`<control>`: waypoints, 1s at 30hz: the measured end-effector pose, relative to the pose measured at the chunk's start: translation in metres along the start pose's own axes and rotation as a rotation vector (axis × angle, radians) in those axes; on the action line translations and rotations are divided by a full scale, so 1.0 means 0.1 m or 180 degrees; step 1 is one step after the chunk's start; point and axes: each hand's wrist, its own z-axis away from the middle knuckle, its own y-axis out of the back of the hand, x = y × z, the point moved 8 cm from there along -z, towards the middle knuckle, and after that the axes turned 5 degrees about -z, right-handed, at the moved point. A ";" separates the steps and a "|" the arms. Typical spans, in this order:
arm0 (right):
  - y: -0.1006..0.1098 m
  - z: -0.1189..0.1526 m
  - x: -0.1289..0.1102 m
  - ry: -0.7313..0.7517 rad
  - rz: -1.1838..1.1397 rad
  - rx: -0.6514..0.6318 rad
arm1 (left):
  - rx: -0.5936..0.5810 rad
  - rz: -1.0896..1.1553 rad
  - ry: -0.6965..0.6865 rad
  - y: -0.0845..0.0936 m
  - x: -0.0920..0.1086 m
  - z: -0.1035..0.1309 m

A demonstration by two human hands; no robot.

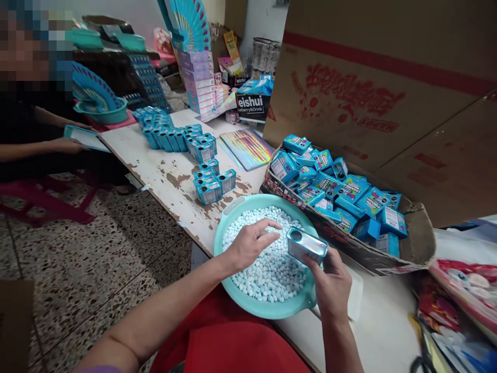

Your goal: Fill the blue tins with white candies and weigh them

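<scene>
A teal basin (pixel 229 207) full of small pale candies (pixel 264 282) rests at the table's edge in front of me. My right hand (pixel 332 274) grips a small blue tin (pixel 306 246) over the basin's right side; its top faces up with a round dark hole at the left end. Over the candies, my left hand (pixel 250 243) has thumb and index finger stretched toward the tin, apart from each other and not touching it. Several blue tins (pixel 209 190) stand on the table beyond the basin, and more stand in rows farther back.
A long carton (pixel 419 223) of blue boxes lies right of the basin, before a large cardboard sheet (pixel 349 103). A shiny sheet (pixel 248 147) lies behind. Scissors (pixel 425 347) are at lower right. At left, a seated person holds a flat tray (pixel 87 137).
</scene>
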 end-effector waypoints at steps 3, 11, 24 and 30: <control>-0.16 0.03 -0.07 0.0111 0.0130 -0.0254 | -0.0142 -0.1592 -0.0463 -0.03 0.16 0.00; -0.32 0.06 0.05 -0.0087 -0.0098 -0.0426 | -0.0363 -0.1855 -0.0369 -0.08 0.01 0.01; -0.26 0.12 0.06 -0.0125 -0.0577 0.0023 | 0.0255 0.1929 0.1401 0.26 -0.79 -0.12; -0.23 0.16 0.00 0.0014 -0.0571 0.0151 | 0.0020 0.1347 0.1449 0.28 -0.82 -0.12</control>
